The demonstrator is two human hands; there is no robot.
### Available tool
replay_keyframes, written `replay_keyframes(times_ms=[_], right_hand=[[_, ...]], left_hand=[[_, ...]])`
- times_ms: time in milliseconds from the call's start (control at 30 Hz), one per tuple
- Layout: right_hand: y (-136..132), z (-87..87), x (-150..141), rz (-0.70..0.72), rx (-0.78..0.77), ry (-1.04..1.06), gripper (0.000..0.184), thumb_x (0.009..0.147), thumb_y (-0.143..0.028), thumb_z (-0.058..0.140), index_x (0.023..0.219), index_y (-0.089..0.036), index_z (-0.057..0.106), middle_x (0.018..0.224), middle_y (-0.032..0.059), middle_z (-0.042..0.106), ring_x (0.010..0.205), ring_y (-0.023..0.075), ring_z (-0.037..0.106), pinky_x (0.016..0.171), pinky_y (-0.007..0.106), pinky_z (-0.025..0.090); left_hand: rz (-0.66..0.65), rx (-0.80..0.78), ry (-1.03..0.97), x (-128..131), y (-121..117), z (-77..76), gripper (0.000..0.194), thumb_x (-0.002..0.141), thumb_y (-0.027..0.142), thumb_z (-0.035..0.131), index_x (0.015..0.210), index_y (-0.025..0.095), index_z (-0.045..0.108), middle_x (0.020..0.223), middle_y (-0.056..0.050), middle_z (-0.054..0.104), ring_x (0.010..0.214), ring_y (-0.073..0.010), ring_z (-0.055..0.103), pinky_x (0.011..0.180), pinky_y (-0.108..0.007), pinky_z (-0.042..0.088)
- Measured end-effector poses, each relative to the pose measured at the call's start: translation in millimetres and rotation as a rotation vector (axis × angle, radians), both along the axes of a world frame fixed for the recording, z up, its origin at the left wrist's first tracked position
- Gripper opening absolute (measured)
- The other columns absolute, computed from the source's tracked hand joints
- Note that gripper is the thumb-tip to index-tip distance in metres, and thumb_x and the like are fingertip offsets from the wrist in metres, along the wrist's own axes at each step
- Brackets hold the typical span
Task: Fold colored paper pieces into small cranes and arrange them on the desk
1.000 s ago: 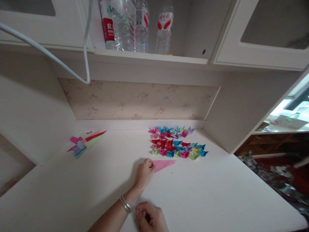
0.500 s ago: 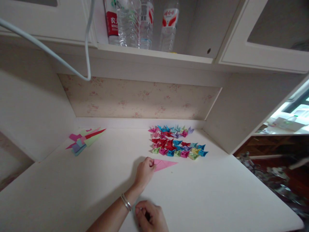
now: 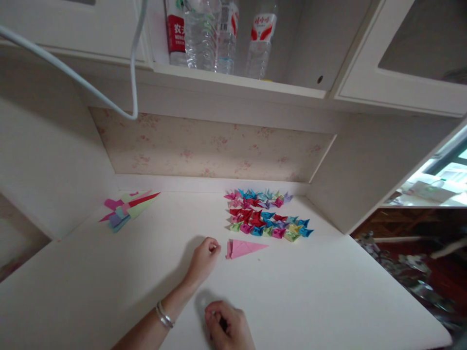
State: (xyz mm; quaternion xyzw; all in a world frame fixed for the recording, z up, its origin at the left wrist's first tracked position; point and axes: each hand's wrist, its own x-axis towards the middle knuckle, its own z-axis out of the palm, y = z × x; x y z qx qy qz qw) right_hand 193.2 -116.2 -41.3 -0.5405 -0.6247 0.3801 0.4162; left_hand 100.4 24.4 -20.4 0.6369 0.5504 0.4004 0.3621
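Note:
A folded pink paper (image 3: 248,248) lies flat on the white desk, its long point to the right and a narrow strip at its left end. My left hand (image 3: 204,258), with silver bangles on the wrist, is just left of that paper and apart from it. Its fingers are curled closed, with nothing visible in them. Nearer to me, my right hand (image 3: 229,324) is closed, thumb and index finger pressed together; whether something small is between them I cannot make out. Beyond the pink paper stand rows of small coloured origami pieces (image 3: 258,221).
Loose coloured folded papers (image 3: 134,206) lie in a pile at the desk's back left. Overhead, a cabinet shelf (image 3: 233,80) holds plastic bottles (image 3: 260,41). A white cable (image 3: 91,92) hangs at upper left. The desk's right edge (image 3: 397,287) drops toward a cluttered floor.
My left hand has let go of the pink paper and moved left, away from it. The paper stays where it was, its left end now uncovered. My right hand has hardly moved.

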Motion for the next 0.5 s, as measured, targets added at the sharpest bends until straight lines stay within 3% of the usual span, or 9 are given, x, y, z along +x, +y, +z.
replay_keyframes(times_ms=[167, 300, 400, 500], right_hand=[[4, 1.7, -2, 0.039, -0.067, -0.025, 0.027, 0.084, -0.039, 0.051, 0.077, -0.019, 0.067, 0.049, -0.0010, 0.052, 0.045, 0.0108, 0.043, 0.044, 0.022, 0.027], [16, 17.8, -12, 0.139, -0.241, 0.009, 0.023, 0.083, -0.036, 0.053, 0.078, -0.017, 0.066, 0.050, -0.0018, 0.053, 0.044, 0.0095, 0.041, 0.044, 0.021, 0.027], [40, 42.0, -29, 0.224, -0.309, 0.087, 0.021, 0.083, -0.034, 0.053, 0.079, -0.017, 0.065, 0.053, -0.0022, 0.056, 0.043, 0.0082, 0.040, 0.043, 0.020, 0.028], [84, 65.2, -56, 0.293, -0.239, 0.103, 0.022, 0.084, -0.035, 0.052, 0.082, -0.017, 0.065, 0.057, -0.0022, 0.057, 0.044, 0.0078, 0.042, 0.043, 0.018, 0.031]], left_hand=[[-0.010, -0.059, -0.022, -71, -5, 3.6, 0.016, 0.076, 0.031, 0.052, 0.081, 0.017, 0.058, 0.061, 0.005, 0.052, 0.057, -0.0123, 0.049, 0.054, -0.021, 0.033], [-0.006, -0.129, -0.092, -117, -10, 3.6, 0.017, 0.074, 0.031, 0.054, 0.082, 0.017, 0.058, 0.057, 0.006, 0.048, 0.053, -0.0112, 0.044, 0.050, -0.021, 0.029], [0.012, -0.158, -0.156, -132, -11, -0.9, 0.016, 0.074, 0.030, 0.053, 0.081, 0.016, 0.058, 0.058, 0.005, 0.049, 0.052, -0.0106, 0.044, 0.049, -0.020, 0.028], [-0.007, -0.123, -0.134, -133, -10, -5.3, 0.011, 0.073, 0.021, 0.050, 0.077, 0.016, 0.058, 0.058, 0.004, 0.052, 0.054, -0.0118, 0.048, 0.051, -0.021, 0.031]])
